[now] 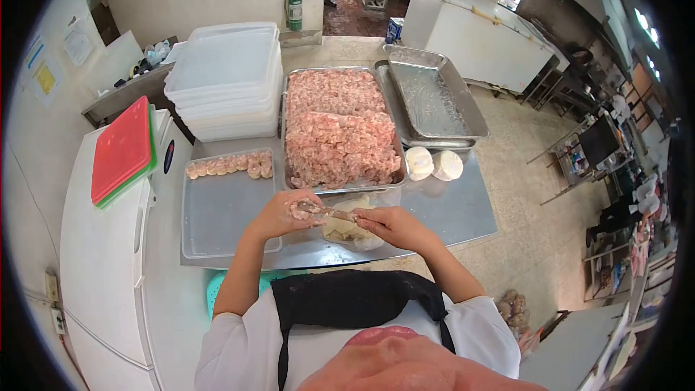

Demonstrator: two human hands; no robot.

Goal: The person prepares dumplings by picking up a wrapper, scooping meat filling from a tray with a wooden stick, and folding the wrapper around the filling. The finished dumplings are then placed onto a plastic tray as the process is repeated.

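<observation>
Filling tray (340, 76) behind hands, dumpling tray (217, 210) left

A single head-worn fisheye camera looks steeply down and forward from close above the table (463, 210), taking in the wearer's own chest at bottom and the kitchen floor (521, 174) beyond.

At the desk's (463, 210) near edge, the left hand (284, 213) cups a wrapper of filling while the right hand (387, 223) holds a spatula (329, 211) to it, below the meat tray (340, 127).
</observation>
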